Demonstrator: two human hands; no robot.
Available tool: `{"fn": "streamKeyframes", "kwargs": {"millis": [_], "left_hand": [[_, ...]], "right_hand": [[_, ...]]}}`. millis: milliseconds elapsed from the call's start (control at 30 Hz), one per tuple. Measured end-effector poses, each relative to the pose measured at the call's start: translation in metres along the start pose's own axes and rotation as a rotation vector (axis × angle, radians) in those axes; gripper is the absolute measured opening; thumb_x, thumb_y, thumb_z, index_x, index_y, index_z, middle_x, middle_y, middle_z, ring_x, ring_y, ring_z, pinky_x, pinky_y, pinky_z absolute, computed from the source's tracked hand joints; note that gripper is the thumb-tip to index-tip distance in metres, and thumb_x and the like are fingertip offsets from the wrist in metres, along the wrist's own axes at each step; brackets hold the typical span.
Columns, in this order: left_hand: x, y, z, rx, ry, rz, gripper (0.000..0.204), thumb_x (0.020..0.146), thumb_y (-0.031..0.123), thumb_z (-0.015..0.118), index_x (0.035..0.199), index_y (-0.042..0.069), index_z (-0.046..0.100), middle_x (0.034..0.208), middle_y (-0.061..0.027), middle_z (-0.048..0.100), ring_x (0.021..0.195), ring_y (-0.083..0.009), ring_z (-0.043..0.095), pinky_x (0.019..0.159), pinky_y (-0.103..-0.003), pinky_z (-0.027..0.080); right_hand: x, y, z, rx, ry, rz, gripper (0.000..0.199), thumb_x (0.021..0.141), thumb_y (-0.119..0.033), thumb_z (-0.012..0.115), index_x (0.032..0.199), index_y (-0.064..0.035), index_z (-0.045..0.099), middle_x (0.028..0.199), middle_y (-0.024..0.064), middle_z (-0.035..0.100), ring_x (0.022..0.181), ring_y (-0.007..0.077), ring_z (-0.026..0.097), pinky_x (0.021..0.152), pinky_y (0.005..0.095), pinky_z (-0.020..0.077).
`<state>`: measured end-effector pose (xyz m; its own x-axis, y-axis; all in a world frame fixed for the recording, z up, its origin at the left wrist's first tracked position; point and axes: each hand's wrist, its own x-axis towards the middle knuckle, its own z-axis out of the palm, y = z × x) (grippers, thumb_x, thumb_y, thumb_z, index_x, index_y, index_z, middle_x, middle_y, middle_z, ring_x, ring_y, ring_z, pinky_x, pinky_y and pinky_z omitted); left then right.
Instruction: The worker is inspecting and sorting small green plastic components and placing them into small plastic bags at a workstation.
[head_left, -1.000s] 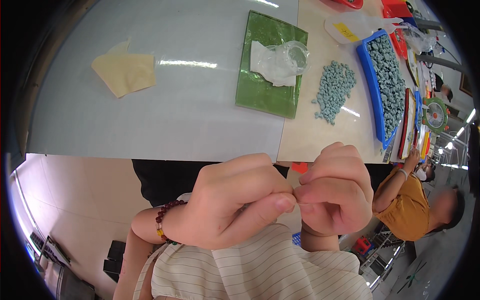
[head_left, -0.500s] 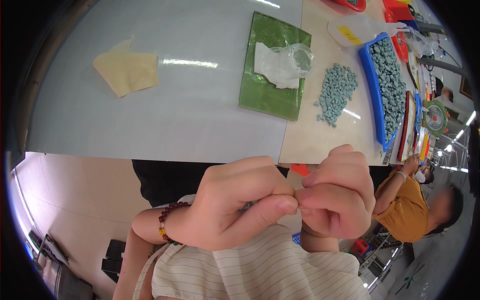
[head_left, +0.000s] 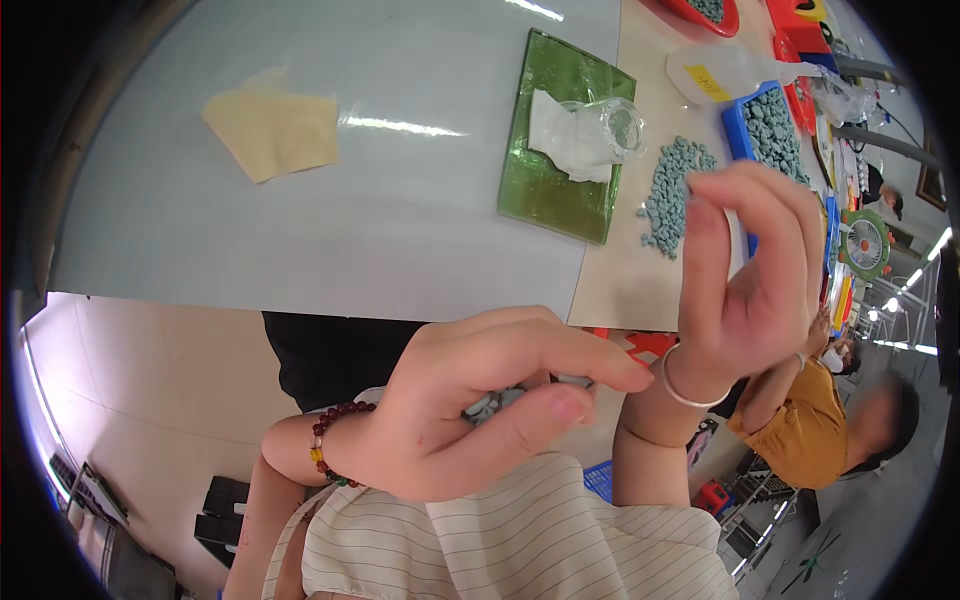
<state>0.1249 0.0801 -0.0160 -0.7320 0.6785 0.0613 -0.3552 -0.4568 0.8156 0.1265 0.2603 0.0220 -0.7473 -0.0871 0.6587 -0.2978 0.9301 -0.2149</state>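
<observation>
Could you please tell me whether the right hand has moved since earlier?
Yes: relative to the table edge, the right hand has moved up, now hiding part of the blue tray.

The left grip (head_left: 490, 365) partly hides the grey-green stones (head_left: 490, 403) in its palm; their number cannot be told. Anything pinched at the fingertips of the right grip (head_left: 750, 260) is too small to identify. That hand covers part of the blue tray (head_left: 736, 128). The picture's edges cut off the red bowl (head_left: 700, 27) above and striped top (head_left: 480, 540) below.
</observation>
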Motion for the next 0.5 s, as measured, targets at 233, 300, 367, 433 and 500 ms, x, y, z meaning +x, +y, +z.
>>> {"fn": "streamKeyframes", "kwargs": {"millis": [233,300,367,433,500], "left_hand": [[0.005,0.006,-0.016,0.033,-0.305,0.090,0.015,0.073,0.000,0.067,0.086,-0.004,0.063,0.076,-0.0117,0.063,0.053,-0.0126,0.056,0.046,-0.021,0.042],[0.004,0.006,-0.019,0.037,-0.290,0.094,0.017,0.070,-0.001,0.070,0.086,-0.005,0.063,0.076,-0.0129,0.064,0.055,-0.0137,0.058,0.047,-0.021,0.043],[0.002,0.004,-0.018,0.037,-0.284,0.099,0.020,0.067,-0.002,0.072,0.085,-0.005,0.062,0.076,-0.0141,0.064,0.057,-0.0148,0.059,0.049,-0.021,0.044],[-0.004,-0.001,-0.013,-0.057,-0.131,0.097,0.020,0.071,-0.001,0.068,0.091,0.002,0.064,0.083,-0.0061,0.064,0.051,-0.0088,0.049,0.047,-0.021,0.038],[-0.005,0.004,-0.012,-0.105,-0.103,0.032,0.018,0.069,-0.005,0.067,0.087,-0.002,0.062,0.082,-0.0121,0.064,0.058,-0.0132,0.055,0.050,-0.022,0.042]], "right_hand": [[0.009,0.011,0.002,-0.063,-0.136,-0.096,0.012,0.068,0.007,0.065,0.078,0.0030,0.061,0.077,0.0099,0.058,0.068,0.0170,0.055,0.060,0.0245,0.0432],[0.008,0.011,0.006,-0.090,-0.142,-0.097,0.013,0.066,0.008,0.066,0.078,0.0023,0.062,0.077,0.0095,0.058,0.068,0.0166,0.055,0.059,0.0240,0.0432],[0.008,0.012,0.008,-0.095,-0.149,-0.110,0.013,0.066,0.008,0.066,0.078,0.0022,0.062,0.077,0.0094,0.058,0.067,0.0166,0.055,0.059,0.0240,0.0432],[0.009,0.010,0.008,-0.106,-0.155,-0.121,0.013,0.066,0.008,0.066,0.078,0.0020,0.062,0.077,0.0094,0.058,0.067,0.0167,0.055,0.059,0.0239,0.0433],[0.010,0.008,0.009,-0.116,-0.149,-0.118,0.014,0.066,0.007,0.067,0.077,0.0017,0.062,0.076,0.0091,0.058,0.067,0.0170,0.055,0.059,0.0242,0.0435]]}}
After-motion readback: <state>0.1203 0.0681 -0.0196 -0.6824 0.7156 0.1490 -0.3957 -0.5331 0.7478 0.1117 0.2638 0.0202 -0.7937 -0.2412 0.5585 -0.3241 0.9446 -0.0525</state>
